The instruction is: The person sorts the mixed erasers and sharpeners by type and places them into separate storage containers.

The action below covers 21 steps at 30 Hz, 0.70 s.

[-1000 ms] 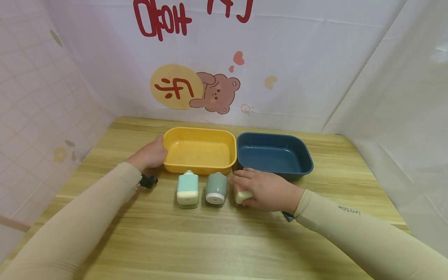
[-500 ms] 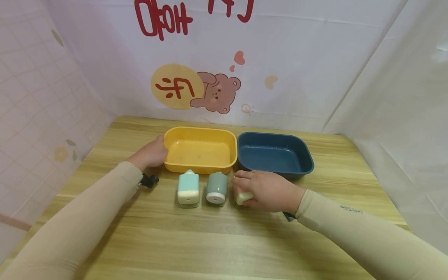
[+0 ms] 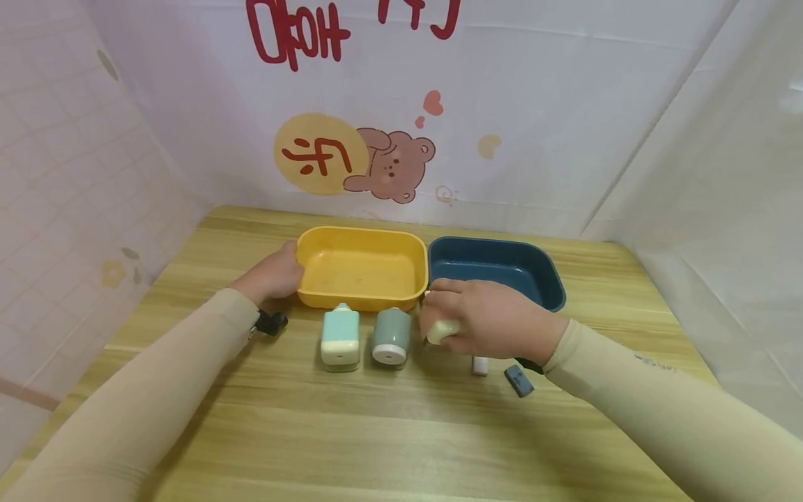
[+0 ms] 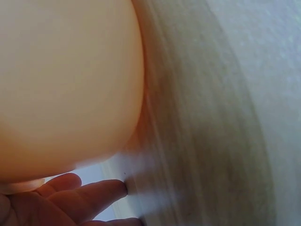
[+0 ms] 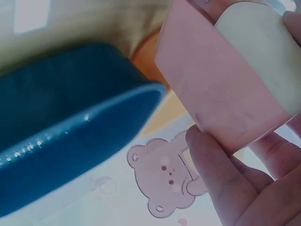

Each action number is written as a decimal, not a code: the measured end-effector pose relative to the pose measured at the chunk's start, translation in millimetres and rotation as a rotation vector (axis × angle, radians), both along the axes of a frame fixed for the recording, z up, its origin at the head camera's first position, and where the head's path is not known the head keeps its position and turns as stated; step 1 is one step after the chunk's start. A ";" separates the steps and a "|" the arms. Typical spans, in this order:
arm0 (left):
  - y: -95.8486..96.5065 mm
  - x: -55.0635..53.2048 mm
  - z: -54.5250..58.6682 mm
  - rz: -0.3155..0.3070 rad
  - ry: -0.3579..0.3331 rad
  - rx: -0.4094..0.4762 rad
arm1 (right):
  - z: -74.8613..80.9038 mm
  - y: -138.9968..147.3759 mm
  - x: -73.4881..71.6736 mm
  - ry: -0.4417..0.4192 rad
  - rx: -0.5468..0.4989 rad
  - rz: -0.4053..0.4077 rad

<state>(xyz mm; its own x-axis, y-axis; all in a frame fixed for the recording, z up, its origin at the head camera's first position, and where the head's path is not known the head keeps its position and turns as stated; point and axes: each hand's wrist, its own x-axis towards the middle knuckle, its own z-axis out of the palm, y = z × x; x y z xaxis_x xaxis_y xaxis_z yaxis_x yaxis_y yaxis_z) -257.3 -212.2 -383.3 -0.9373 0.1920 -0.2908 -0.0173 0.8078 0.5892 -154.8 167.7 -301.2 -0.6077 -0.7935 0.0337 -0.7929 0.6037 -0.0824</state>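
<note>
Pink-and-cream bottle (image 5: 216, 80) pinched in right hand (image 3: 486, 317), near blue tray (image 3: 495, 252); left hand (image 3: 271, 274), fingers extended, touching left end of yellow tray (image 3: 360, 302)

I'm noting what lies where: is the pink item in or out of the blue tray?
Out: in the right wrist view, the right hand holds the pink item beside the blue tray, outside its rim.

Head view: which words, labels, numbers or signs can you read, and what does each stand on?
"乐", red and sideways, on the yellow circle.
Red characters at the top of the backdrop: sideways, some cut off, not surely readable.
Dark print on the right sleeve: too blurred to read.
Dark mark on the small blue-grey block: too small to read.
</note>
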 end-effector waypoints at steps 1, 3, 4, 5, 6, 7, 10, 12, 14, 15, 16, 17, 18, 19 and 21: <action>-0.2 -0.1 0.1 -0.002 0.001 -0.002 | 2.9 -0.4 -0.9 0.003 -0.006 -0.002; -0.1 -0.4 -0.4 -0.004 0.002 -0.010 | 8.1 -1.5 -3.1 0.002 -0.014 -0.009; -0.1 -0.5 -0.4 -0.005 0.002 -0.012 | 10.5 -2.2 -4.3 0.003 -0.016 -0.013; -0.2 -0.7 -0.4 -0.006 0.002 -0.014 | 12.8 -2.7 -5.5 0.004 -0.018 -0.018; -0.3 -0.7 -0.4 -0.007 0.003 -0.016 | 14.5 -3.0 -7.0 0.006 -0.019 -0.022; -0.3 -0.9 -0.6 -0.008 0.005 -0.019 | 16.1 -3.4 -8.8 0.010 -0.024 -0.026; -0.5 -0.8 -0.2 -0.007 0.008 -0.017 | 20.5 -4.6 -15.0 0.018 -0.030 -0.038; -0.8 -0.5 0.2 -0.008 0.009 -0.015 | 23.1 -5.8 -19.8 0.021 -0.030 -0.049; -0.7 0.0 0.7 -0.009 0.009 -0.010 | 25.6 -7.5 -24.6 0.016 -0.028 -0.060; -0.5 0.1 0.8 -0.008 0.007 -0.007 | 26.7 -8.4 -27.0 0.011 -0.025 -0.070; -0.5 0.5 1.2 -0.008 0.006 -0.003 | 27.8 -9.6 -29.2 0.004 -0.022 -0.079; -0.4 0.7 1.4 -0.010 0.006 -0.004 | 29.0 -10.8 -31.4 -0.003 -0.017 -0.088; -0.4 1.1 1.8 -0.010 0.005 -0.003 | 29.8 -12.2 -33.7 -0.009 -0.015 -0.094; -0.2 1.5 2.3 -0.010 0.005 -0.002 | 30.5 -13.8 -36.0 -0.011 -0.014 -0.099; -0.3 1.9 3.0 -0.009 0.003 0.002 | 31.7 -17.6 -40.4 -0.015 -0.013 -0.105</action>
